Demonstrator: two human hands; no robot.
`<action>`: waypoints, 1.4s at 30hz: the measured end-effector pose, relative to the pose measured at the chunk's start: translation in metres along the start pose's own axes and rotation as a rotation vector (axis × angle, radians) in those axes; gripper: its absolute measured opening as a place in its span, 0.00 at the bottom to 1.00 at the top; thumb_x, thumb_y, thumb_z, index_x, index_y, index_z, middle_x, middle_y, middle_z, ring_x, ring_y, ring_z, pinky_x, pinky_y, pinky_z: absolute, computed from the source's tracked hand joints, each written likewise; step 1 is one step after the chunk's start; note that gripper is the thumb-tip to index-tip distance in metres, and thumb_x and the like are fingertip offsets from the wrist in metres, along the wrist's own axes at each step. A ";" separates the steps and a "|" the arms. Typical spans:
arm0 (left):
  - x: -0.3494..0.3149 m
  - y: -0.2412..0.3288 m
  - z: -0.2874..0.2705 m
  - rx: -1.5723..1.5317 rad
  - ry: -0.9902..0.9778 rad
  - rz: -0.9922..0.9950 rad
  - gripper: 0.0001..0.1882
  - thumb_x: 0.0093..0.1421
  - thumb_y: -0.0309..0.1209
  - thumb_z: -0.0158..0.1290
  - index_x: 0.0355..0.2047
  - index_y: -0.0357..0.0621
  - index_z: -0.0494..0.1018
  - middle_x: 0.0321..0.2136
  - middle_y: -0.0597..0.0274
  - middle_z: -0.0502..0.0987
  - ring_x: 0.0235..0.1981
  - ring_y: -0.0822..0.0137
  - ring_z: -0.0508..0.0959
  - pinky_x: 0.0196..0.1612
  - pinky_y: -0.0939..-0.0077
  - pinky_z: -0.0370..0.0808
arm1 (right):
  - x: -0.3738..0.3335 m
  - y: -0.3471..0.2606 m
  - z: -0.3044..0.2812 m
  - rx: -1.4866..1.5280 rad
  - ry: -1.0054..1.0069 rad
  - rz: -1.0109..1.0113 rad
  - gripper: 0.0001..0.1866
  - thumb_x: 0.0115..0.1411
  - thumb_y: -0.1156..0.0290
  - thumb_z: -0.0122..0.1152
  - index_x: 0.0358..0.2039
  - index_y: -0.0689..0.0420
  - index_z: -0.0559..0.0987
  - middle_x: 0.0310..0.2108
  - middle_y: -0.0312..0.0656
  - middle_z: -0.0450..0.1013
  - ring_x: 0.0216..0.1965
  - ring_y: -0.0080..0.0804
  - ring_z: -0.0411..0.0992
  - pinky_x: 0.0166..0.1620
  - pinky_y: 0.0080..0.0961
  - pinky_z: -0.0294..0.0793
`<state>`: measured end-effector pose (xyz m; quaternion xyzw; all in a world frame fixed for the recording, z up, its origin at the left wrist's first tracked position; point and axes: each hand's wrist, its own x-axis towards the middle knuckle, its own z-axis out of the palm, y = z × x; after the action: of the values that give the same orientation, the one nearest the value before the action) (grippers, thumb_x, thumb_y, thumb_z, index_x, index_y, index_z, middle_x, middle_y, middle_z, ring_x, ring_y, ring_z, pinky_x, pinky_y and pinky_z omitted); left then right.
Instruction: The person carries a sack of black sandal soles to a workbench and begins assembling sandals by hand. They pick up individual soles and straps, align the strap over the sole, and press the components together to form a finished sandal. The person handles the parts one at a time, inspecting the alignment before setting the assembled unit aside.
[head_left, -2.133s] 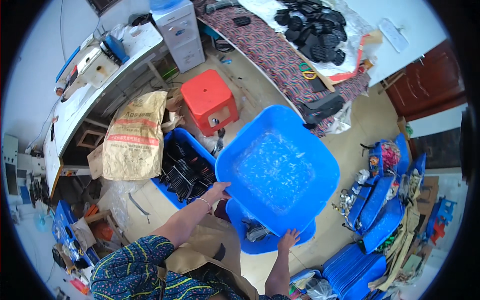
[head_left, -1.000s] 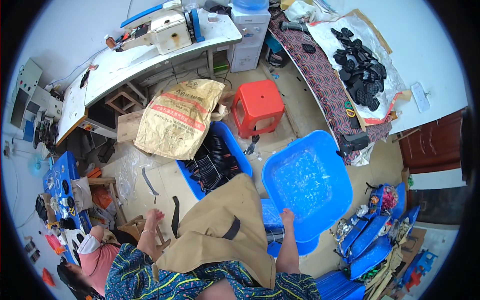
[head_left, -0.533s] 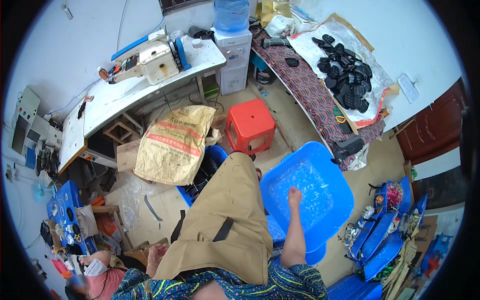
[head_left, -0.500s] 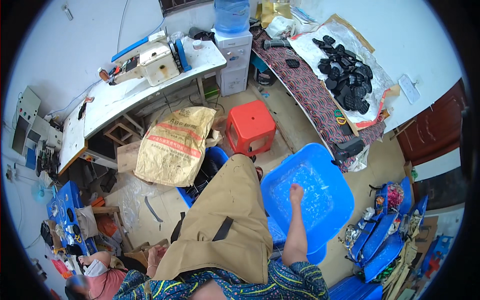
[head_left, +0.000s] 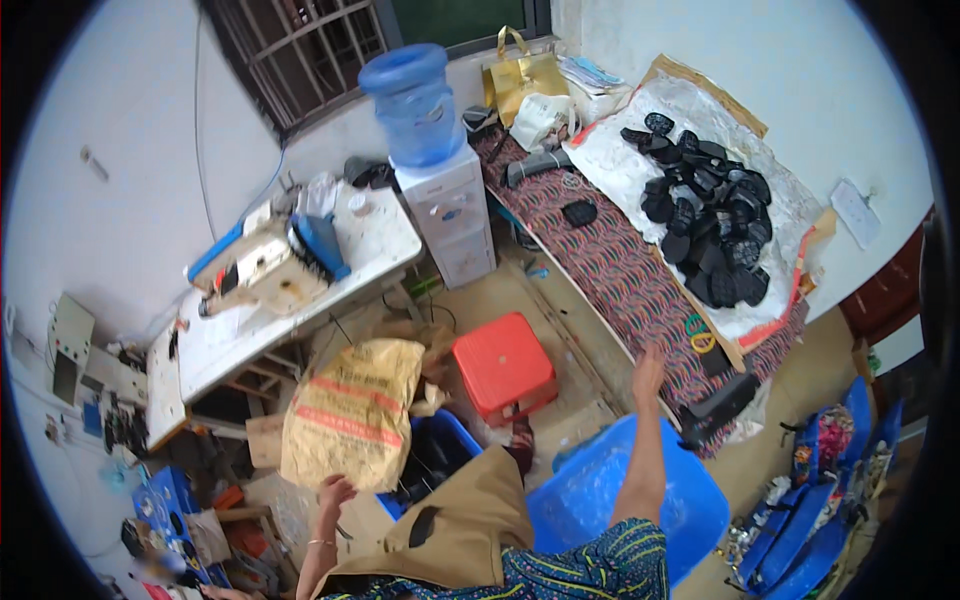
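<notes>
My right hand (head_left: pixel 650 372) is stretched forward over the blue tub (head_left: pixel 685 520), close to the edge of the cloth-covered table (head_left: pixel 600 265); its fingers look extended, with nothing seen in them. On the left, my left hand (head_left: pixel 337 491) hangs loosely beside the lower edge of a yellow printed sack (head_left: pixel 350 410); its fingers are slightly bent and apart, and I see nothing held. The sack leans by a blue bin (head_left: pixel 450 445) containing dark items. A tan apron (head_left: pixel 465 515) covers my lap. Many black sole-shaped pieces (head_left: pixel 715 215) lie heaped on a white sheet on the table.
A red plastic stool (head_left: pixel 505 365) stands ahead. Behind it are a water dispenser (head_left: pixel 445 210) and a sewing machine (head_left: pixel 275 265) on a white bench. Yellow and green rings (head_left: pixel 698 335) lie at the table's near end. Blue containers with scraps (head_left: pixel 830 480) stand at right.
My view has tilted up and my body leans forward. The right hand has moved from above the tub toward the table; my left hand has come forward beside the sack.
</notes>
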<state>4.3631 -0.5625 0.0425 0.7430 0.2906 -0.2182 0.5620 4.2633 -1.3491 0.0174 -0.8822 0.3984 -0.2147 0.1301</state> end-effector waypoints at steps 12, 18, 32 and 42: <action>-0.028 0.271 0.306 0.288 -0.576 0.361 0.20 0.62 0.29 0.55 0.53 0.36 0.69 0.36 0.62 0.77 0.39 0.71 0.77 0.46 0.77 0.74 | 0.136 0.033 0.044 -0.144 -0.156 -0.127 0.23 0.63 0.69 0.52 0.58 0.61 0.65 0.66 0.53 0.51 0.66 0.53 0.50 0.66 0.48 0.52; -0.030 0.223 0.285 0.415 -0.432 0.162 0.22 0.59 0.31 0.56 0.51 0.29 0.69 0.32 0.56 0.80 0.32 0.67 0.81 0.37 0.75 0.78 | 0.145 0.038 0.057 -0.161 -0.149 -0.135 0.28 0.57 0.70 0.56 0.59 0.57 0.65 0.66 0.51 0.52 0.68 0.50 0.48 0.68 0.50 0.46; -0.015 0.259 0.342 0.234 -0.371 0.112 0.24 0.56 0.29 0.56 0.50 0.28 0.68 0.33 0.50 0.79 0.32 0.61 0.81 0.37 0.72 0.78 | 0.145 0.046 0.050 -0.039 -0.148 -0.037 0.28 0.57 0.71 0.54 0.60 0.55 0.65 0.66 0.46 0.54 0.68 0.44 0.49 0.69 0.46 0.46; -0.023 0.305 0.397 0.371 -0.493 0.209 0.18 0.62 0.30 0.53 0.50 0.31 0.70 0.34 0.56 0.80 0.33 0.67 0.79 0.38 0.74 0.76 | 0.147 0.052 0.039 0.049 -0.108 -0.013 0.28 0.56 0.75 0.53 0.59 0.56 0.66 0.63 0.43 0.58 0.66 0.43 0.53 0.68 0.45 0.49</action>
<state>4.5536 -1.0097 0.1647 0.7834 0.0230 -0.3820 0.4897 4.3356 -1.4921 0.0034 -0.8916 0.3798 -0.1771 0.1716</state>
